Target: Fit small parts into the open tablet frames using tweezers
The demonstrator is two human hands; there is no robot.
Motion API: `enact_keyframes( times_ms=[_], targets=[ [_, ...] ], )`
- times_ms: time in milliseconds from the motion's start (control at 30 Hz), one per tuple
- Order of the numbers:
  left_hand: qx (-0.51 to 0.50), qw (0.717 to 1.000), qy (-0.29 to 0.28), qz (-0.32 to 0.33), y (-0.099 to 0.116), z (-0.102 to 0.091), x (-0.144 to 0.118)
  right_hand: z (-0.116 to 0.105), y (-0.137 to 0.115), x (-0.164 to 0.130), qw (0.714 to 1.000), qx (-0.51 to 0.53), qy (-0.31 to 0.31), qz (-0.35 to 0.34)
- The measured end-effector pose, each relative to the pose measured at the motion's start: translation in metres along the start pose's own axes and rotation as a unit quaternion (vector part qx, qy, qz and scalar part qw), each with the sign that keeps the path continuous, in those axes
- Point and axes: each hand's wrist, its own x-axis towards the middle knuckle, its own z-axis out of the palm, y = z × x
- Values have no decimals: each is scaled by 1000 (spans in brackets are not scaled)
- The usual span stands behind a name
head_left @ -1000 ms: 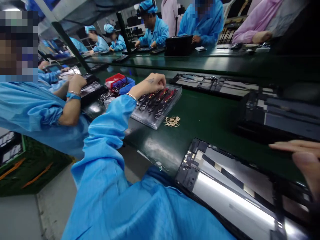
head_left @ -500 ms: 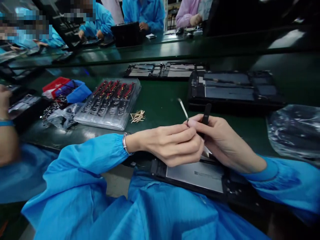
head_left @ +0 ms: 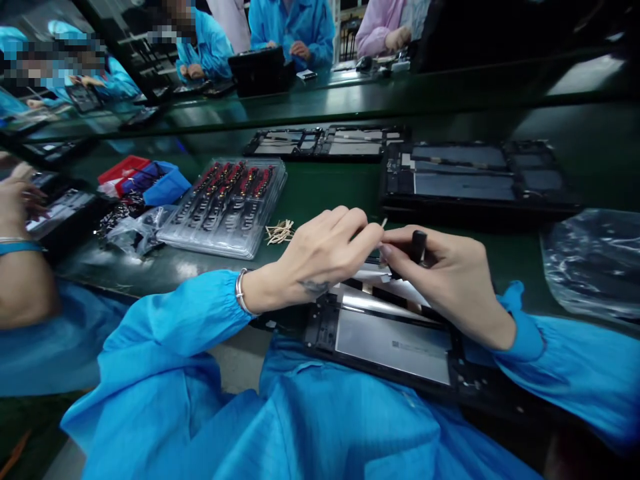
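parts tray left of hands, opened tablet seemingly beneath

An electronics assembly line is shown. A long green desk is lined with opened tablet chassis, a clear tray of small red-and-black parts and coloured parts bins. Along its far edge, workers in blue smocks are seated at further devices.
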Motion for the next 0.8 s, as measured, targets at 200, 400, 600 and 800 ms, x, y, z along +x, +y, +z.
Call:
enact_keyframes(
  times_ms=[200,400,600,800],
  targets=[
    [12,999,31,16,0,2,-4,0,-2,-1,998,-45,-28,-40],
    [44,986,-90,-133,-63,7,-46,-2,2,0,998,-30,-6,56],
    [-8,938,-301,-169,-103,-2,-86,2,0,5,985,57,2,164],
    [-119,957,-165,-208,-65,9,-58,5,9,1,969,108,2,222]
  ],
)
